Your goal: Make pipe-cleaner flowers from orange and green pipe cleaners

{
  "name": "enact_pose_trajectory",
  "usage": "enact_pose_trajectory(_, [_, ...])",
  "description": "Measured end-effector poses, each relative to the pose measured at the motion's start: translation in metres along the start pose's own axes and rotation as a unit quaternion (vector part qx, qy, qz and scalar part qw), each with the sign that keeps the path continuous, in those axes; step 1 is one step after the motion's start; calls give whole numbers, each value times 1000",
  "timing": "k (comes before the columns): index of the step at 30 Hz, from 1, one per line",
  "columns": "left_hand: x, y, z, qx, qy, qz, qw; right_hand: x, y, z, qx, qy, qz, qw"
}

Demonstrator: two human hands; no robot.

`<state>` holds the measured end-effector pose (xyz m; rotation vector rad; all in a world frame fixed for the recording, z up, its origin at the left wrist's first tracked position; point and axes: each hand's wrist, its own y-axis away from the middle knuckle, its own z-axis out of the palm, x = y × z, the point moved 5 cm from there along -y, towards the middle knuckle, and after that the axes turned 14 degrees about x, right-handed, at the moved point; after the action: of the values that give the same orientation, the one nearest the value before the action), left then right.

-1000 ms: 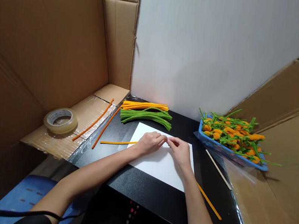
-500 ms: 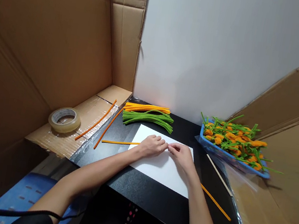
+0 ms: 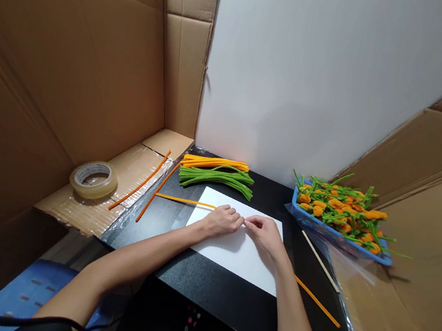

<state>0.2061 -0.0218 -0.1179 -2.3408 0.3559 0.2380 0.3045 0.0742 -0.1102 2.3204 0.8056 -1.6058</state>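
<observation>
Roll of clear tape [image 3: 93, 180] on a cardboard sheet [image 3: 70, 208]; two loose orange pipe cleaners [image 3: 140, 180] just right of it; yellow-orange pipe cleaner bundle [image 3: 215, 163] behind green pipe cleaner bundle [image 3: 215, 179]; white paper sheet [image 3: 231, 257] on black tabletop [image 3: 214, 305]; straight orange pipe cleaner [image 3: 185, 201] running across the paper into left hand [image 3: 222, 221], fingers curled, grip unclear; right hand [image 3: 266, 238], curled low, meeting the left at the fingertips, hold unclear, forearms angled inward; blue tray [image 3: 320, 230] of pipe-cleaner flowers [image 3: 336, 210]; wooden stick [image 3: 319, 261]; orange pipe cleaner [image 3: 317, 301] beside the right forearm
</observation>
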Motion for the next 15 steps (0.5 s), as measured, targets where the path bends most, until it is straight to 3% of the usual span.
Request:
enact_pose_trajectory(7, [2, -6, -10, 21, -27, 36, 999, 2, 2, 3, -87, -93, 128, 984])
enact_pose_trajectory(10, [4, -7, -15, 41, -28, 57, 997, 1, 3, 3, -125, -90, 131, 979])
enact_pose_trajectory(15, [4, -5, -13, 49, -18, 53, 997, 0, 3, 3, -116, -65, 111, 985])
